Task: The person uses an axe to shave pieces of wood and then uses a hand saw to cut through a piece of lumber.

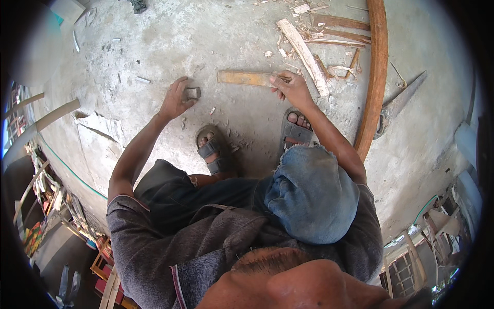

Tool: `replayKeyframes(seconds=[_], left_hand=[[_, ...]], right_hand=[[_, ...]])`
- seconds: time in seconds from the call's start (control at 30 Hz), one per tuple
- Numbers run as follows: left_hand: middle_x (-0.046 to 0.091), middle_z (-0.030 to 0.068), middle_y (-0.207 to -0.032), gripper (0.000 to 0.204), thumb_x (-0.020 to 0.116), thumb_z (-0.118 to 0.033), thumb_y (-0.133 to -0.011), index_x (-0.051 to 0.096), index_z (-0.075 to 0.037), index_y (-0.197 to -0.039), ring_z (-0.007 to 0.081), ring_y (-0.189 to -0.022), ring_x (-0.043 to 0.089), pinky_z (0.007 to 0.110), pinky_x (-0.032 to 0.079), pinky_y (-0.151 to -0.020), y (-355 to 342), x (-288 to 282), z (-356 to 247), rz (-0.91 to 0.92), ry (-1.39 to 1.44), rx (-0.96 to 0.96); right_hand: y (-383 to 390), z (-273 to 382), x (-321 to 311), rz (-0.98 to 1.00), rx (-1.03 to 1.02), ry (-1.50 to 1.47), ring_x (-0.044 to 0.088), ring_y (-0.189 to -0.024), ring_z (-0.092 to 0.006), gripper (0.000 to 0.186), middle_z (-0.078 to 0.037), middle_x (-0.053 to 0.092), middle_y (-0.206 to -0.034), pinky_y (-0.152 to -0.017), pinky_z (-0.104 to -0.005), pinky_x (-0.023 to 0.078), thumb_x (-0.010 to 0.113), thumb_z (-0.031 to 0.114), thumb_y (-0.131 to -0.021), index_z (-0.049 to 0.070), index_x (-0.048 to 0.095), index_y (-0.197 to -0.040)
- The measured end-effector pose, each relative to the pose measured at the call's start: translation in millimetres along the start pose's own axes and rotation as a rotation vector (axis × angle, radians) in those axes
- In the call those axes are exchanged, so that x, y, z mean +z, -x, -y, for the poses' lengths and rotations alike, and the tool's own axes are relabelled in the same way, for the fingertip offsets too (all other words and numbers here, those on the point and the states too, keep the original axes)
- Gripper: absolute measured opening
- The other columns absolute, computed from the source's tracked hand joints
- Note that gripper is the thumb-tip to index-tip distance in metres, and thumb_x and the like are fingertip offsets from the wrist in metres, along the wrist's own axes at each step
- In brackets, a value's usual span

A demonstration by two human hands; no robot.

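My left hand (177,98) is low over the concrete floor, fingers apart around the left side of a small dark grey block (193,92); I cannot tell whether they touch it. My right hand (292,88) grips the right end of a short, flat, yellowish-brown wooden strip (242,78), which lies roughly crosswise in front of me. Both hands are just beyond my sandalled feet.
A long brown plank (375,72) runs front to back on my right, beside a handsaw (406,98). Pale split wood (303,54) and shavings lie ahead. Scrap wood (51,201) and a green hose (72,170) are at the left.
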State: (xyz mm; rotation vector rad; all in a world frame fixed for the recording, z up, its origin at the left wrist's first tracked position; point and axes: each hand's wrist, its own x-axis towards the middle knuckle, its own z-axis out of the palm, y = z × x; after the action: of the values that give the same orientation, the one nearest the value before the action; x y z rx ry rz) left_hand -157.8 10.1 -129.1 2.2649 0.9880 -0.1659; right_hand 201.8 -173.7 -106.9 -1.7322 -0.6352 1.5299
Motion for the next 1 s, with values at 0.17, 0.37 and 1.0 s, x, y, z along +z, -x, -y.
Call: replayKeyframes(seconds=[0.17,0.37,1.0], left_hand=[[0.048,0.0116,-0.133,0.066,0.077,-0.021,-0.075,0.045,-0.012,-0.132,0.0362,-0.125,0.043,0.047,0.038,-0.1,16.6,5.0,9.4,0.041,-0.265,0.059],[0.056,0.0122,-0.116,0.049,0.071,-0.026,-0.084,0.052,-0.01,-0.126,0.0305,-0.106,0.055,0.042,0.045,-0.087,-10.0,-8.1,-5.7,0.031,-0.074,0.203],[0.065,0.0051,-0.098,0.016,0.066,-0.007,-0.089,0.061,-0.002,-0.104,0.0132,-0.096,0.062,0.031,0.055,-0.08,-70.7,13.3,-205.4,0.557,0.74,0.012]], right_hand=[[-27.7,27.6,21.7,0.04,-0.085,-0.479,0.066,-0.086,-0.0191,0.056,-0.022,0.065,-0.107,-0.07,-0.0286,0.055,0.062,0.031,-0.094,-0.004,0.044,-0.133],[-43.6,34.6,32.8,0.19,-0.18,-0.084,0.063,-0.106,-0.0252,0.077,-0.022,0.061,-0.122,-0.088,-0.0363,0.051,0.065,0.035,-0.09,0.0,0.027,-0.147],[52.5,-32.5,8.0,0.232,0.023,-0.625,0.065,-0.095,-0.0193,0.047,-0.012,0.062,-0.108,-0.084,-0.0308,0.053,0.065,0.015,-0.092,0.006,0.046,-0.134]])
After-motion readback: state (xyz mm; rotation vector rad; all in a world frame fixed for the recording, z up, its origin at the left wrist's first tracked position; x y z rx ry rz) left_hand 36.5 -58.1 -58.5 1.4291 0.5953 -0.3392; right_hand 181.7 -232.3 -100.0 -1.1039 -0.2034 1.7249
